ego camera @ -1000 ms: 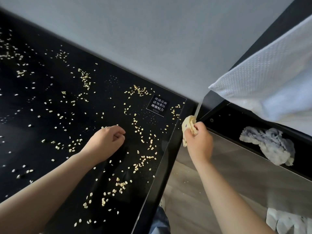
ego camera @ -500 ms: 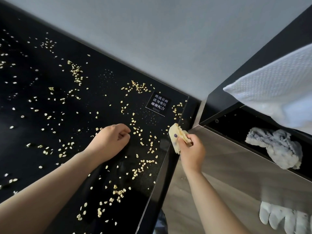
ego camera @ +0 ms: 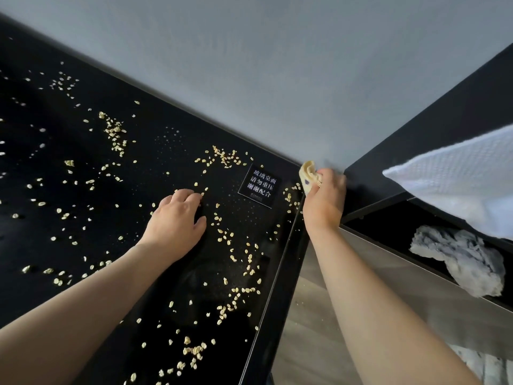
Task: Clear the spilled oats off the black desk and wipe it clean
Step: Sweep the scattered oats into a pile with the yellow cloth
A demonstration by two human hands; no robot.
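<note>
At the far corner of the desk (ego camera: 27,112), the right hand (ego camera: 323,201) pinches a yellow cloth (ego camera: 309,175) tight. The left hand (ego camera: 175,218) rests on the desk with its fingers loosely bent, holding nothing I can see. Oats (ego camera: 222,157) lie all over the black top. I think it is best to start in the corner and push the oats slowly into one pile, so none fall off the edge.

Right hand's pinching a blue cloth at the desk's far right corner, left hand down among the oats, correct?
No. The head view shows the cloth in the right hand is pale yellow, not blue. The rest holds: it is at the far right corner of the desk, and the left hand rests among the oats.
</note>
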